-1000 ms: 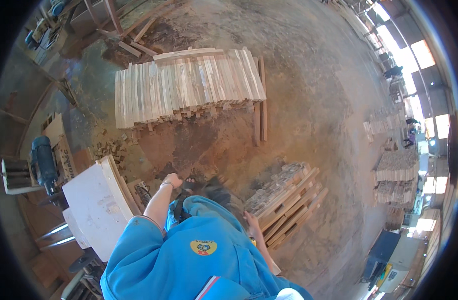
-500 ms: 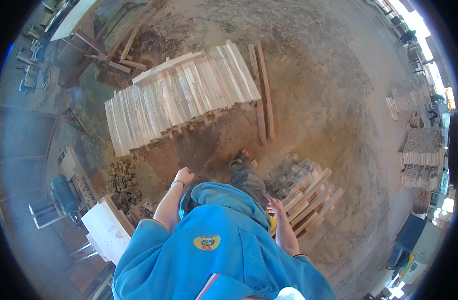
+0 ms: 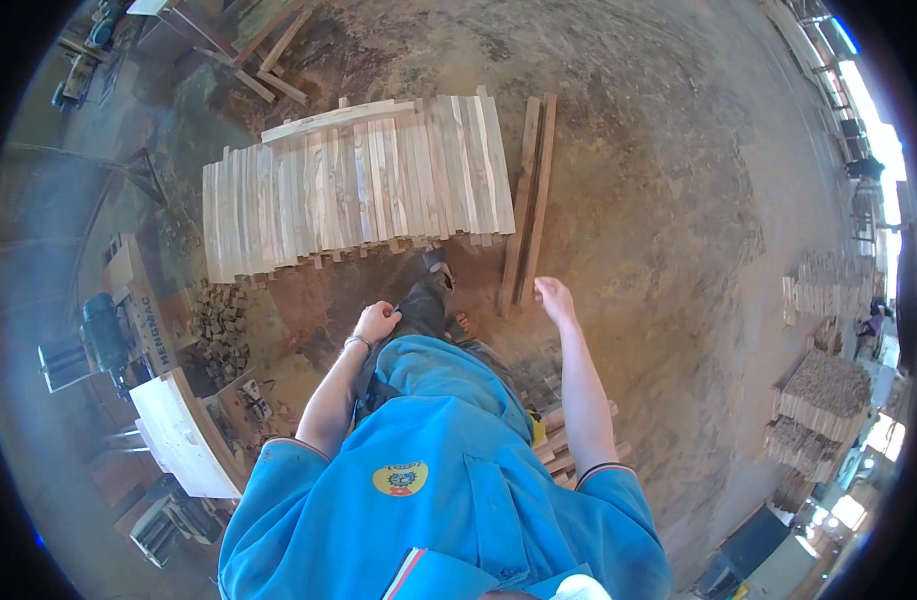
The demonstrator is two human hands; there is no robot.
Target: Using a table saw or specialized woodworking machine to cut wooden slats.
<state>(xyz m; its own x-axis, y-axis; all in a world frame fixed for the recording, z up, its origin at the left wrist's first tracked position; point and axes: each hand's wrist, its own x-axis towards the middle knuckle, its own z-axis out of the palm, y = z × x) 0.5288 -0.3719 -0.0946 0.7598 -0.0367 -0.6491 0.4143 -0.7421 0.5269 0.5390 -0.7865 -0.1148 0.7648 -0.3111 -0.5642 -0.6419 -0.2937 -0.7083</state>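
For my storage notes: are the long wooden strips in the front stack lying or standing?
Lying: the wooden strips show long faces upward, arranged side by side.

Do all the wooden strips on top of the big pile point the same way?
No, one wooden strip lies crosswise over the pile.

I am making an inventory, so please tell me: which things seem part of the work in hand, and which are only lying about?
Probably part of it, by nearness:
stack of wooden strips, ahead of the left hand
two long boards, nearest the right hand

Apparently just lying or standing about:
pile of small wood blocks
blue motor
stacked wood at far right
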